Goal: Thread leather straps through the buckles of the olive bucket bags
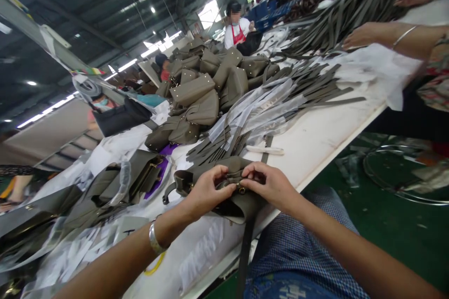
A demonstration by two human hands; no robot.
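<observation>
An olive-grey handbag (242,205) lies at the table's near edge, under both my hands. My left hand (212,187) pinches the bag's upper edge between thumb and fingers. On the other side of a small gold fitting (241,189), my right hand (268,184) grips the same edge, thumb and fingertips close to the metal. A dark strap (247,247) hangs from the bag over the table edge toward my lap. My palms and the bag's far side are partly hidden.
Behind the bag lie flat olive straps (224,142), some in clear plastic, and a heap of olive bags (199,93). More bags (119,182) lie at left. A co-worker's arm (393,37) reaches in at right. A person in a red apron (238,32) stands at the back.
</observation>
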